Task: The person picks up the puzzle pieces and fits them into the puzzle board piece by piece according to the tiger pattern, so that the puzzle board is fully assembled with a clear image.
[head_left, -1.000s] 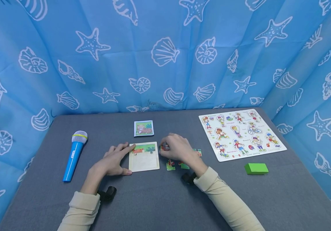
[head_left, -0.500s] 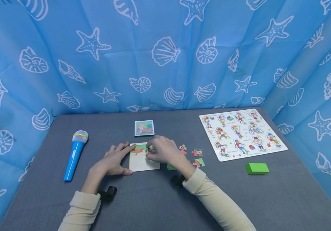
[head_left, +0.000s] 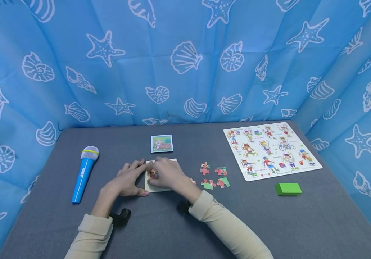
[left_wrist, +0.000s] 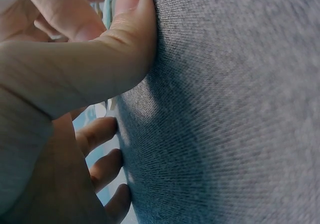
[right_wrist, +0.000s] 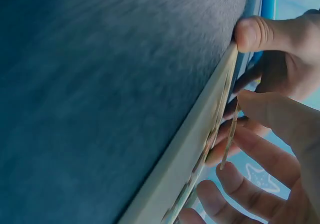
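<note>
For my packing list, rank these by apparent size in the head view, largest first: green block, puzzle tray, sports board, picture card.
1. Sports board
2. Puzzle tray, partly covered
3. Picture card and green block, unranked: they look too alike.

Cream sleeves end in broad folded cuffs, beside black, rounded wrist cameras.

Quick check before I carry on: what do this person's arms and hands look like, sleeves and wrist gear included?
The left hand and right hand are ungloved. The cream fabric left sleeve and matching right sleeve end in folded cuffs. A small black rounded device shows at the left wrist, another black device at the right. No cables are visible.
</note>
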### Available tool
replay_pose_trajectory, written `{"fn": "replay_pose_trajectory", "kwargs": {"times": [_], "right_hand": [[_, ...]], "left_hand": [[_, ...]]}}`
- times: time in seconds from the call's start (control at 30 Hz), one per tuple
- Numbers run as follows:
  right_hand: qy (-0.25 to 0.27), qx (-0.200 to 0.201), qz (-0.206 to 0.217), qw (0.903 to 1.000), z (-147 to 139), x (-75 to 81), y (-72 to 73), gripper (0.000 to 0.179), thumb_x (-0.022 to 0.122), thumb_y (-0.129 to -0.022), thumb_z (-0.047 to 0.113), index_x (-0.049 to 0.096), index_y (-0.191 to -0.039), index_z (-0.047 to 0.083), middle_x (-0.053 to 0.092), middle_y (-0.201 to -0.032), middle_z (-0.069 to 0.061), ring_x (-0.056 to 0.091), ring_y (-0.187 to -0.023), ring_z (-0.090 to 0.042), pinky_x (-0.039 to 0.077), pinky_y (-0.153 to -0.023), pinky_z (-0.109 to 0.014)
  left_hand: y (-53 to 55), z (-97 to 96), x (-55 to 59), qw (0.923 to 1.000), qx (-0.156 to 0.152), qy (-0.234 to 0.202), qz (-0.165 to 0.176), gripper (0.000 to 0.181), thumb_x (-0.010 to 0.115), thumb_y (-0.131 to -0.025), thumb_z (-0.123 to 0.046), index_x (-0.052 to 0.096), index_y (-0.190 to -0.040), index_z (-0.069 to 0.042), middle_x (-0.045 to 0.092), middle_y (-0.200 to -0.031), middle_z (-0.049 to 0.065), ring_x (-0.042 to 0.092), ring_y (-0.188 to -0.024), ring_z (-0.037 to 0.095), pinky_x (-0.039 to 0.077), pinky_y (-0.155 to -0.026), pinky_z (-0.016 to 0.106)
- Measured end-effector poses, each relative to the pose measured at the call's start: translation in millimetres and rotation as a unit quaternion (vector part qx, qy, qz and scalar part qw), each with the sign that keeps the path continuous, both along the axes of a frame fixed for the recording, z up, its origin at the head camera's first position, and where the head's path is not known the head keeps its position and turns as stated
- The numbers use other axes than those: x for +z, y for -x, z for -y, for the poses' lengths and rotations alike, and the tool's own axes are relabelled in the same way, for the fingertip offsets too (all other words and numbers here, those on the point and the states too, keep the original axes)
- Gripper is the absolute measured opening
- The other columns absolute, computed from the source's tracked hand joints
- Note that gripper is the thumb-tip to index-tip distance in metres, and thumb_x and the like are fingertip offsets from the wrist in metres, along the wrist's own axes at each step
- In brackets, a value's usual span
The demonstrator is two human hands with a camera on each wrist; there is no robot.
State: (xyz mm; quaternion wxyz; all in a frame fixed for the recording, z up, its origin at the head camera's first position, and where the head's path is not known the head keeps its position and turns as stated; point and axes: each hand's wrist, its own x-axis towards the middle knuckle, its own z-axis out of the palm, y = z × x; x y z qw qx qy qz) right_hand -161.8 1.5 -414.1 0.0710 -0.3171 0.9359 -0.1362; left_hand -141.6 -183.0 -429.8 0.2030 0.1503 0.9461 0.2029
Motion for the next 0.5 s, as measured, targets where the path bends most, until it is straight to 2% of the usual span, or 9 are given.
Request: {"fn": "replay_pose_trajectory", "kwargs": {"times": [0.2,0.4,0.5], "right_hand": [[-0.005,0.005,-0.010,0.9999,7.7,-3.9,0.6,0.018,0.076,-0.091,0.036,0.078,-0.104,0.023,0.063,-0.088,0.003,0.052,-0.073,-0.011,0.037,-0.054,-0.024],[-0.022,-0.016,-0.014,0.9995,5.1,-6.1,1.3,0.028,0.076,-0.091,0.043,0.076,-0.112,0.026,0.069,-0.103,0.002,0.064,-0.088,-0.016,0.053,-0.066,-0.033],[-0.022,-0.029,0.000,0.9994,1.8,-4.3,1.1,0.033,0.078,-0.090,0.043,0.076,-0.118,0.025,0.071,-0.110,0.001,0.066,-0.095,-0.018,0.057,-0.073,-0.039]], "left_hand": [[-0.1,0.0,0.0,1.0000,0.000,0.000,0.000,0.095,0.087,-0.081,-0.038,0.038,-0.159,-0.015,0.030,-0.166,0.018,0.036,-0.138,0.043,0.034,-0.109,0.067],[0.2,0.4,0.4,1.0000,-0.003,0.001,-0.002,0.095,0.087,-0.080,-0.039,0.038,-0.159,-0.019,0.029,-0.167,0.019,0.036,-0.139,0.044,0.035,-0.109,0.067],[0.1,0.6,0.6,1.0000,-0.004,0.000,0.000,0.094,0.087,-0.081,-0.038,0.037,-0.159,-0.021,0.028,-0.167,0.019,0.035,-0.140,0.046,0.034,-0.109,0.069]]}}
